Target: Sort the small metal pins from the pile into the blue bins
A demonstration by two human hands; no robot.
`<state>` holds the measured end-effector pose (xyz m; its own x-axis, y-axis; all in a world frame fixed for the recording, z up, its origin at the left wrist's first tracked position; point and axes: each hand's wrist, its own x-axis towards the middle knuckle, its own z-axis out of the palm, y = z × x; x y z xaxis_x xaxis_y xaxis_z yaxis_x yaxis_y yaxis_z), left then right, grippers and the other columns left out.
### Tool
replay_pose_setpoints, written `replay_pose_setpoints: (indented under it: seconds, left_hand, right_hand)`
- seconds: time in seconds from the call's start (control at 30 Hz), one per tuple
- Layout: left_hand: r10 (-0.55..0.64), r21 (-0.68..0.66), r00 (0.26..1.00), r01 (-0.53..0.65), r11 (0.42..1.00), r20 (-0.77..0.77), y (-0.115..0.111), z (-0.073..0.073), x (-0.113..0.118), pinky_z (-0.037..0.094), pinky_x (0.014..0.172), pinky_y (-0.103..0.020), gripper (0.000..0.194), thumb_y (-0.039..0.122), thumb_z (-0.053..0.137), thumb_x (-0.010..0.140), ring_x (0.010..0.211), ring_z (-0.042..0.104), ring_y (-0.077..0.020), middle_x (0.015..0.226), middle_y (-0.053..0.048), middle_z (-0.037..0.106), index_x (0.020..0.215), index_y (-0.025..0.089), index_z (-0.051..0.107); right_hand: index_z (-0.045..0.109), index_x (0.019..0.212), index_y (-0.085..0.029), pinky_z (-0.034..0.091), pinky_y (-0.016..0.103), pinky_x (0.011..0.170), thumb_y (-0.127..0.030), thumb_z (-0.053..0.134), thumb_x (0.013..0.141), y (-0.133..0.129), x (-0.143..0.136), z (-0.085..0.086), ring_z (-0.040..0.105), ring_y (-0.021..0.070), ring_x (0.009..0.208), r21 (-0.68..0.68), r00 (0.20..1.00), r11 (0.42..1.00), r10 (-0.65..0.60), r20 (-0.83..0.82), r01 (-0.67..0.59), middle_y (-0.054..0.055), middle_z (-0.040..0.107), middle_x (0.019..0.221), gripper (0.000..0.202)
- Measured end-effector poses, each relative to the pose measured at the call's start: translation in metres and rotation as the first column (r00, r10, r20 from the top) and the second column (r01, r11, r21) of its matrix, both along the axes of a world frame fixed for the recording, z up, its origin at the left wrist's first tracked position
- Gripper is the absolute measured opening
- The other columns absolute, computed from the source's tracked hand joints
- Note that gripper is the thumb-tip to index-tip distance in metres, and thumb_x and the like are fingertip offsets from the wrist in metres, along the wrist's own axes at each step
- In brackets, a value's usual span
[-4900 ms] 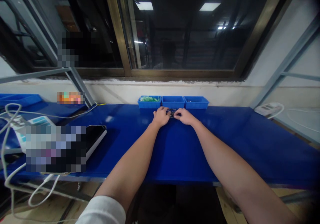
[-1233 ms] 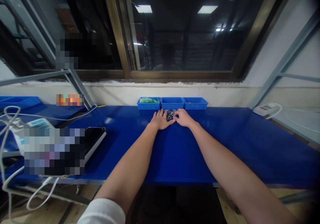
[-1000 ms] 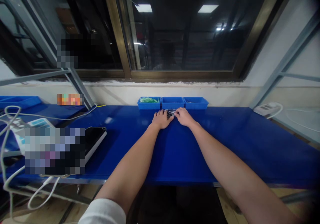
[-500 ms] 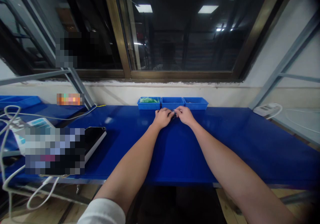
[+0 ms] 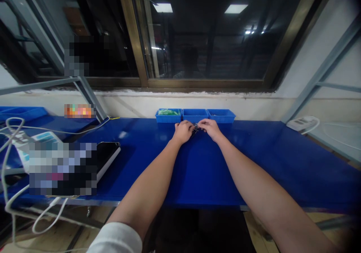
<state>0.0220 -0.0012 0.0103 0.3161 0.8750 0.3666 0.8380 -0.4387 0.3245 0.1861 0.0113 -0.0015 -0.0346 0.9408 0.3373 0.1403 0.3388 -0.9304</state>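
Observation:
Both arms reach forward to the far side of the blue table. My left hand point(image 5: 184, 131) is closed, its fingers curled round a cluster of small thin dark and shiny pieces point(image 5: 195, 127), too small to name. Close by on the right, my right hand point(image 5: 210, 128) pinches at the same cluster from its other side. Just behind the hands stand three blue bins in a row: the left bin point(image 5: 156, 118) with a green packet point(image 5: 168, 112) in it, the middle bin point(image 5: 195, 114), and the right bin point(image 5: 222, 117) with small dark bits inside.
A tablet-like device point(image 5: 108, 157), partly blurred out, lies on the left of the blue table point(image 5: 203, 178), with white cables point(image 5: 58, 211) around it. A white power strip point(image 5: 303, 123) sits at the far right. Metal frame posts point(image 5: 318, 72) flank the table below the window.
My right hand has shifted slightly to the right, so the gap between the hands is a little wider and more of the thin pieces show. The left hand has barely moved.

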Motion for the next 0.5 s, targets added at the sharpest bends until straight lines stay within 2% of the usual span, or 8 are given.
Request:
replay_pose_setpoints:
  seconds: [0.07,0.13,0.2,0.27,0.37,0.5]
  left_hand:
    - [0.048,0.002,0.999,-0.049,0.999,0.017,0.0,0.0,0.0,0.031,0.096,-0.039,0.03,0.041,0.04,0.09,0.114,0.048,-0.0218,0.118,-0.004,0.058,0.106,0.025,0.06]
    - [0.102,0.005,0.994,-0.102,0.995,0.028,0.001,-0.001,-0.001,0.031,0.097,-0.04,0.035,0.043,0.041,0.088,0.116,0.046,-0.0235,0.122,-0.006,0.056,0.114,0.024,0.055]
    - [0.137,0.002,0.99,-0.137,0.991,0.022,0.002,-0.003,-0.002,0.031,0.097,-0.041,0.036,0.043,0.041,0.088,0.118,0.045,-0.0247,0.124,-0.008,0.054,0.117,0.024,0.052]
    - [0.153,-0.012,0.988,-0.152,0.988,0.004,0.004,-0.006,-0.003,0.032,0.097,-0.042,0.037,0.042,0.041,0.088,0.119,0.044,-0.0255,0.125,-0.009,0.052,0.117,0.023,0.051]
    - [0.161,-0.035,0.987,-0.161,0.986,-0.022,0.006,-0.008,-0.003,0.032,0.097,-0.043,0.038,0.042,0.041,0.087,0.12,0.043,-0.0266,0.126,-0.009,0.051,0.118,0.023,0.049]
    - [0.167,-0.069,0.985,-0.169,0.983,-0.038,0.007,-0.009,-0.003,0.032,0.098,-0.043,0.04,0.044,0.041,0.086,0.121,0.042,-0.0271,0.127,-0.009,0.05,0.12,0.024,0.049]
  right_hand:
    - [0.063,0.07,-0.016,0.044,0.029,0.062,-0.034,0.063,0.064,-0.001,0.002,0.001,0.054,0.0145,0.061,0.05,0.996,0.995,-0.085,0.025,0.084,0.002,0.062,0.066,0.02]
    - [0.063,0.073,-0.016,0.045,0.032,0.07,-0.031,0.059,0.067,0.0,0.006,0.003,0.055,0.0171,0.067,0.155,0.965,0.962,-0.241,0.106,0.223,0.004,0.064,0.072,0.016]
    - [0.063,0.081,-0.016,0.044,0.036,0.079,-0.027,0.057,0.069,0.001,0.011,0.003,0.055,0.0206,0.078,0.297,0.884,0.893,-0.41,0.224,0.339,0.007,0.065,0.082,0.018]
    - [0.063,0.092,-0.016,0.04,0.04,0.087,-0.026,0.056,0.07,0.004,0.016,0.004,0.052,0.0249,0.092,0.399,0.777,0.827,-0.533,0.335,0.396,0.01,0.064,0.095,0.024]
    - [0.057,0.109,-0.017,0.034,0.047,0.091,-0.029,0.056,0.071,0.01,0.022,0.002,0.042,0.0307,0.107,0.416,0.651,0.788,-0.612,0.449,0.454,0.012,0.057,0.112,0.039]
    - [0.046,0.125,-0.02,0.03,0.054,0.091,-0.037,0.06,0.07,0.019,0.031,-0.006,0.035,0.0358,0.114,0.35,0.592,0.789,-0.612,0.525,0.506,0.015,0.042,0.132,0.059]
